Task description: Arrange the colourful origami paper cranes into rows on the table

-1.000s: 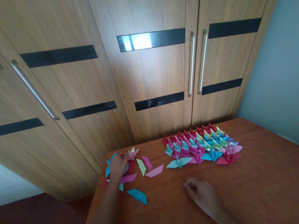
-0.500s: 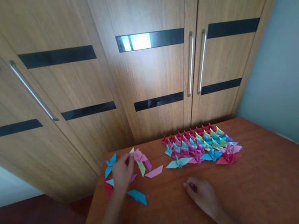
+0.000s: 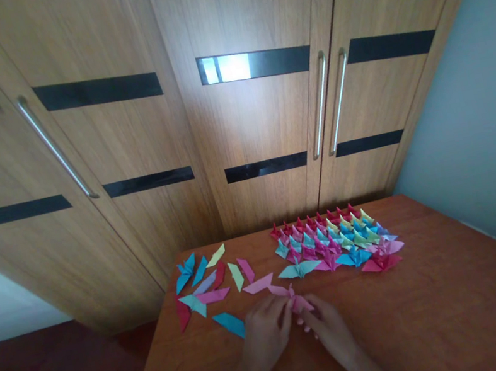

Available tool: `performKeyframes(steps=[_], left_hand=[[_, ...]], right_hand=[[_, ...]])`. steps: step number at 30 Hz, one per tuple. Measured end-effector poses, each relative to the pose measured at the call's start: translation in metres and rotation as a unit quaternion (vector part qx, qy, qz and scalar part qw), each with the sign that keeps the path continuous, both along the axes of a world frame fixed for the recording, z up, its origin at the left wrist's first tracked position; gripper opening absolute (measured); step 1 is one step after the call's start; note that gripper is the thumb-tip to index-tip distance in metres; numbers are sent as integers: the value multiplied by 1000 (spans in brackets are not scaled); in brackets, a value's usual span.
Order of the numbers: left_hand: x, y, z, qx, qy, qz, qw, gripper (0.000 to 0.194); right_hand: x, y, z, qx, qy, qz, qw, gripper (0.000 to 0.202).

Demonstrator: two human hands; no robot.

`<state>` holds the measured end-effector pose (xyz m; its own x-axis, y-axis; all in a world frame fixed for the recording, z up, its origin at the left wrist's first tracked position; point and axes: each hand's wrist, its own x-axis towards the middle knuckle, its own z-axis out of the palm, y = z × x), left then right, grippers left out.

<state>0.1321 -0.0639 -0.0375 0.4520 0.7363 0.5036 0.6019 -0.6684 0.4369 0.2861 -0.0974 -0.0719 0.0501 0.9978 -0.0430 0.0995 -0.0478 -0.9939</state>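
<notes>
Between my two hands is a pink origami crane (image 3: 293, 296), its wings spread out to both sides. My left hand (image 3: 267, 329) pinches it from the left, thumb and fingertips closed on its lower part. From the right, my right hand (image 3: 329, 325) grips the other wing side, with some fingers curled under. Just beyond the crane lies a flat pink folded paper piece (image 3: 258, 284). A blue folded piece (image 3: 229, 324) rests beside my left hand, partly covered by it.
Rows of finished paper cranes (image 3: 325, 242) stand at the back of the wooden table (image 3: 425, 320). Several flat folded pieces, a light-blue one (image 3: 195, 305) among them, and a blue crane (image 3: 185, 273) lie at the left. A wooden wardrobe (image 3: 257, 126) rises behind.
My left hand has brought the pink crane from the left group to the middle front. My right hand has shifted slightly left and now holds it too.
</notes>
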Motion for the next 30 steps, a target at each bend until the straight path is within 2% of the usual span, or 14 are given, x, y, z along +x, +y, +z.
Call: performKeyframes(steps=[3, 6, 12, 15, 17, 19, 24, 30], left_hand=[[1, -5, -2, -6, -16, -24, 1000, 16], [-3, -5, 0, -15, -29, -34, 999, 13], [-12, 6, 4, -1, -66, 75, 995, 22], [-12, 10, 1, -109, -80, 37, 990, 21], [-11, 11, -1, -208, -85, -11, 974, 16], [-10, 10, -4, -272, -89, -44, 957, 18], [-8, 7, -5, -302, -93, -58, 947, 18], [-8, 3, -3, -306, -65, -57, 948, 20]], right_hand=[[1, 4, -5, 11, -38, -50, 998, 35], [4, 4, -8, 25, -54, -64, 996, 33], [5, -4, -4, 56, -74, -39, 995, 32], [7, -5, 0, 63, -74, -25, 995, 35], [10, -4, 4, 66, -84, -16, 994, 36], [14, -3, 8, 73, -108, -4, 991, 32], [20, -2, 17, 88, -179, 35, 979, 21], [17, -6, 20, 103, -165, 69, 978, 25]])
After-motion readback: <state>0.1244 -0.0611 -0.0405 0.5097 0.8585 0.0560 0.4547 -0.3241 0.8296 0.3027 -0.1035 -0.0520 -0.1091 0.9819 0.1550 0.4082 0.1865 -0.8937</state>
